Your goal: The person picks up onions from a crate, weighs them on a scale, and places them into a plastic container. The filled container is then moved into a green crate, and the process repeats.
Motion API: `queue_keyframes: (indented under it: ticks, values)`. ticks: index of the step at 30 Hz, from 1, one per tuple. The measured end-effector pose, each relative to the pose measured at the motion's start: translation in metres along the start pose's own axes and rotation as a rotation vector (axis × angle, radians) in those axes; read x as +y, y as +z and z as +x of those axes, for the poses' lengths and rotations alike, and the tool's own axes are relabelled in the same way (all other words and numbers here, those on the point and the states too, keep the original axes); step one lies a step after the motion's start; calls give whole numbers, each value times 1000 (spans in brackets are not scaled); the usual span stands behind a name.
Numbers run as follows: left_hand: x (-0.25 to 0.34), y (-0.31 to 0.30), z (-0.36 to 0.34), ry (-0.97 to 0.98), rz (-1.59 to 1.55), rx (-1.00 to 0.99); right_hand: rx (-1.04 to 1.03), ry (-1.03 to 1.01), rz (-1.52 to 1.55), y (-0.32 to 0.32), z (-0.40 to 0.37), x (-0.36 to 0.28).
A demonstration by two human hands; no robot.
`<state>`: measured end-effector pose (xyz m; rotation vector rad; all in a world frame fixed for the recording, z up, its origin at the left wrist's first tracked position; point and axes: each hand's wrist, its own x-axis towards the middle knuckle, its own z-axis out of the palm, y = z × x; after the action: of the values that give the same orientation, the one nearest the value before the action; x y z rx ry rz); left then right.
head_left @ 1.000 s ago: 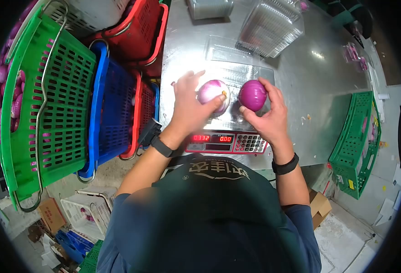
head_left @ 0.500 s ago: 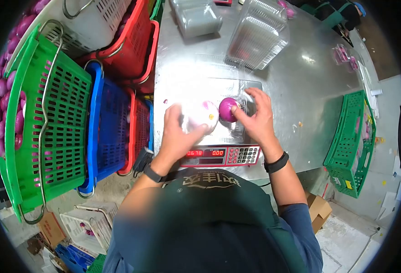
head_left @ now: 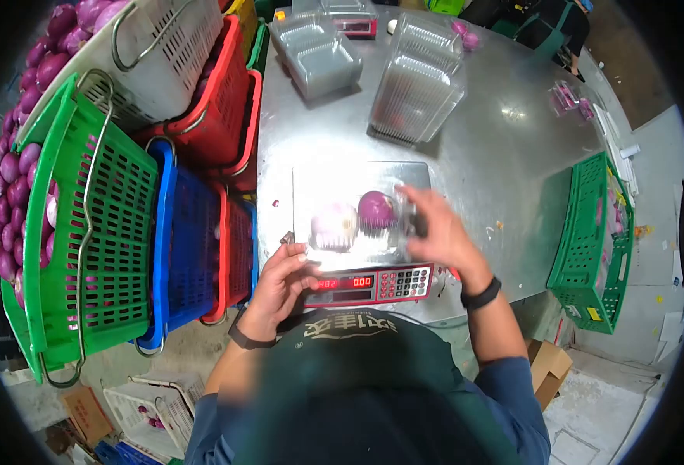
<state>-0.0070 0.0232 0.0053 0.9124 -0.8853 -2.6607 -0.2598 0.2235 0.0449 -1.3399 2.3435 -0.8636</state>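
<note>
Two peeled purple onions sit side by side in a clear plastic box [head_left: 334, 242] on the scale's metal platform [head_left: 416, 172]. The left onion [head_left: 334, 219] is paler, washed out by glare; the right onion [head_left: 377, 209] is deep purple. Ridged clear plastic shows across the front of both. My left hand [head_left: 278, 280] is at the platform's front left corner, thumb and forefinger apart beside the box. To the right of the box, my right hand [head_left: 441, 232] is slightly blurred, its fingers spread and bent toward the deep purple onion. Below, the scale's red panel [head_left: 373, 288] shows lit digits.
Stacked clear boxes [head_left: 419, 85] and another stack [head_left: 319, 62] stand at the back. Green [head_left: 109, 232], blue [head_left: 191, 240] and red [head_left: 218, 101] baskets line the left. A green crate [head_left: 582, 240] is at right; another person [head_left: 555, 31] is at the far right.
The box's clear lid, spread out behind the onions before, now appears folded forward over them. My left hand has drawn back from the left onion, my right hand away from the purple one.
</note>
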Motion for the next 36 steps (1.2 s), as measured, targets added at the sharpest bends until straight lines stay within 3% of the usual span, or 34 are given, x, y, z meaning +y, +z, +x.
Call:
queue_keyframes:
  ticks: [1, 2, 3, 5, 8, 14, 20, 22, 24, 27, 28, 31, 33, 35, 36]
  values:
    - [-3, -3, 4, -7, 13, 20, -138, 32, -14, 6, -15, 8]
    - [-9, -12, 12, -16, 29, 40, -275, 204, 157, 4, -25, -5]
    - [-14, -17, 18, -26, 48, 58, -197, 155, 323, 19, -34, 1]
    - [-19, -13, 23, 13, 155, 138, -132, 283, 436, 32, -41, -1]
    - [-16, -18, 34, 6, 279, 115, -17, 520, 989, 57, -52, 13]
    - [-28, 20, 39, 70, 418, 68, 13, 518, 1065, 41, -71, 40]
    - [-54, 56, 57, -45, 612, -56, 56, 580, 1025, 10, -110, 93]
    - [-66, 75, 61, -69, 645, -123, 105, 598, 1140, 12, -114, 93]
    - [-71, 100, 66, -143, 737, -190, 172, 615, 1255, 9, -115, 94]
    - [-73, 134, 65, -100, 782, -208, 342, 684, 1397, -1, -119, 114]
    - [-83, 131, 70, -35, 791, -219, 278, 716, 1456, -1, -125, 146]
    - [-85, 116, 76, 49, 875, -233, 507, 826, 1525, -24, -114, 217]
    - [-72, 112, 68, 21, 806, -180, 668, 747, 1451, -58, -93, 278]
    - [-63, 107, 63, 30, 725, -94, 822, 512, 1492, -94, -71, 346]
    - [-50, 113, 54, 0, 657, -47, 1017, 592, 1348, -112, -55, 353]
